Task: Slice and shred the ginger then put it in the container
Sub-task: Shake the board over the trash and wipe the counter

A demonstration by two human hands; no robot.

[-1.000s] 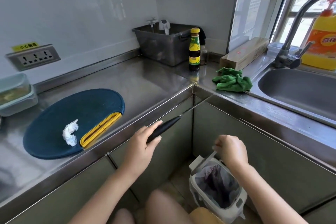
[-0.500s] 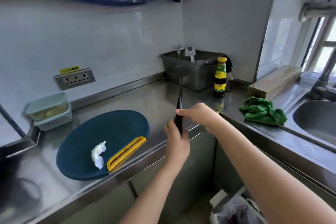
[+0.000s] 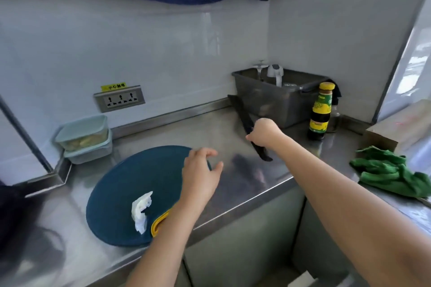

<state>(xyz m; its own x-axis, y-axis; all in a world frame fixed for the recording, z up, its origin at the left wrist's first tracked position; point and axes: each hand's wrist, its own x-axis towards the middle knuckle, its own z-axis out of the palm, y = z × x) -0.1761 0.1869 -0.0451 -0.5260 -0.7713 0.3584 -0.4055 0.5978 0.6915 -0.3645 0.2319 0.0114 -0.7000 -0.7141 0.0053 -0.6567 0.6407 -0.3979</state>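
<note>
OK, right hand (image 3: pixel 264 131) fisted round knife (image 3: pixel 242 113), axis far-left to near-right. Left hand (image 3: pixel 200 172) spread, empty, nearer the white lump (image 3: pixel 141 212) on board (image 3: pixel 121 193), near-left of grip.

A sauce bottle (image 3: pixel 320 112), green cloth (image 3: pixel 391 173)

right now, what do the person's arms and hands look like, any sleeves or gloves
Both forearms are bare as far as the frame shows: no sleeves, no gloves. The left hand and right hand show no ring, watch or bracelet that I can make out.
</note>
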